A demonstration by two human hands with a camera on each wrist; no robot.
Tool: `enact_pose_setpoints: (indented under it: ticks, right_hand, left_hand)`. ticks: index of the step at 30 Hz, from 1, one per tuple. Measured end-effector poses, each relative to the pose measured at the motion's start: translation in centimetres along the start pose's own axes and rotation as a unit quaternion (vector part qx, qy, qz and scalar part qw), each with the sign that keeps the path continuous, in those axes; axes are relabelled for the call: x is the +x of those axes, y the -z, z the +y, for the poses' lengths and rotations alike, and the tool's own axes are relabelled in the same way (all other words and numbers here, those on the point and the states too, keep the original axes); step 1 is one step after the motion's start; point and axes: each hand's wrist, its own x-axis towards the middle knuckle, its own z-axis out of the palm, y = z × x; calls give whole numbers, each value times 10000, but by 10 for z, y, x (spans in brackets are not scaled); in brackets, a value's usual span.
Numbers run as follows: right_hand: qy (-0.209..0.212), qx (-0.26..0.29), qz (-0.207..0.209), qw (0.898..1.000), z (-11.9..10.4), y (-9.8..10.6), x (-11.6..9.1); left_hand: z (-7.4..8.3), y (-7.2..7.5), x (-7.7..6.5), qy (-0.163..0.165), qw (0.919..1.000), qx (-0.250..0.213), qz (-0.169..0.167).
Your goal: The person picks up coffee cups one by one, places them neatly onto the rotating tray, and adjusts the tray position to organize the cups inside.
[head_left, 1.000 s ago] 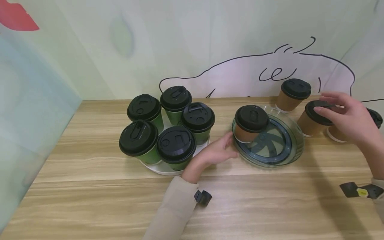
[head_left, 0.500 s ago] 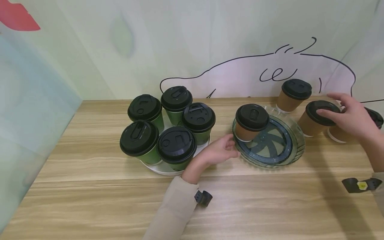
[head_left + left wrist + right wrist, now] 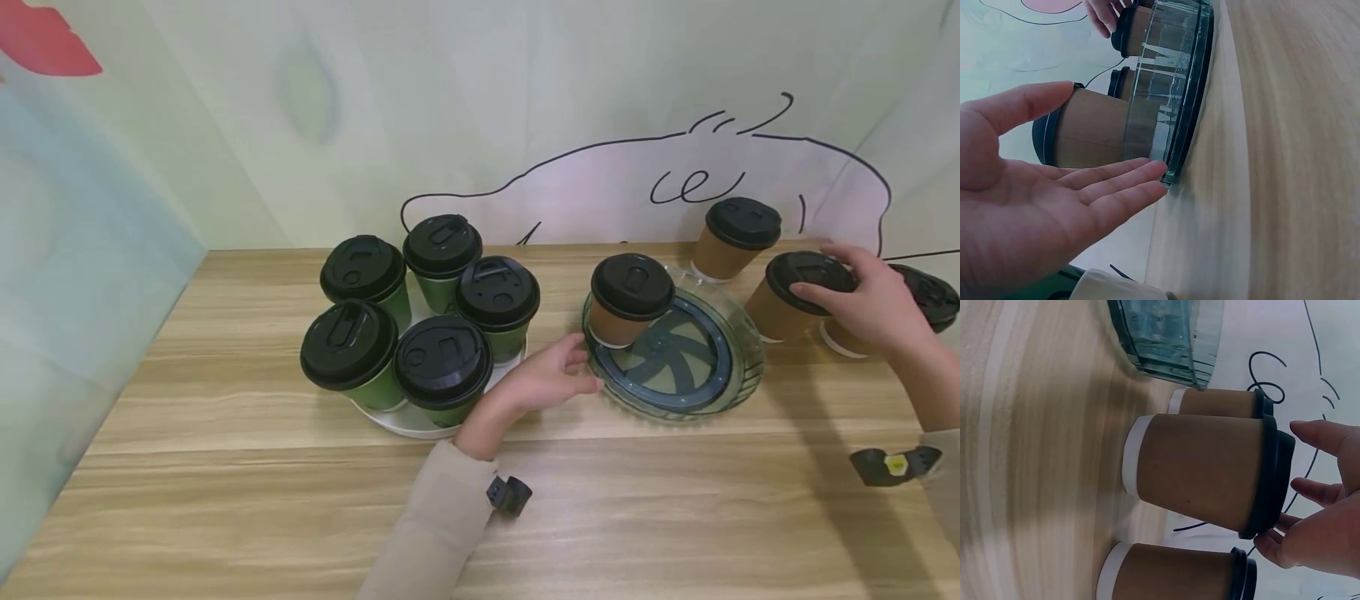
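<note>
Lower than a second ago, the right hand (image 3: 873, 304) spreads its fingers wide about the black lid (image 3: 810, 277) of a brown paper cup (image 3: 776, 313), right of the glass dish (image 3: 678, 354); contact is unclear. Left of the dish, the left hand (image 3: 551, 375) holds its fingers straight, tips at the rim. Another lidded brown cup (image 3: 630, 302) stands in the dish; green cups (image 3: 441, 367) on a white plate (image 3: 408, 430) stand left of it.

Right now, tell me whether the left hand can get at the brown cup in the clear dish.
Probably yes: the left hand is right beside the clear dish, near the brown cup. The dish screens only the cup's lower part; its upper part and black lid look free.
</note>
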Motion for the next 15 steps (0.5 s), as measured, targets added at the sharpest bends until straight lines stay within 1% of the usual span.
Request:
enact_pose_setpoints:
  ticks: [4,7,8,10,14,15]
  right_hand:
    - [-49,20,55,10000,5,-3,1]
    - [-88,43,73,9999,-7,1,-6]
    - [-89,96,42,9999,-16,4,-11]
    - [-226,76,58,9997,-37,10,-21]
    - [-187,211,-25,9996,-80,23,-46]
    - [-243,163,6,9996,-87,23,-50]
  left_hand:
    - [-2,0,1,-128,9998,-146,-48]
    - [-4,0,1,-233,9995,-192,-44]
    - [-4,0,1,-245,9996,-170,-24]
    - [-5,0,1,-199,9998,-42,43]
    - [-4,0,1,-62,9998,183,102]
    - [-4,0,1,-45,9997,210,94]
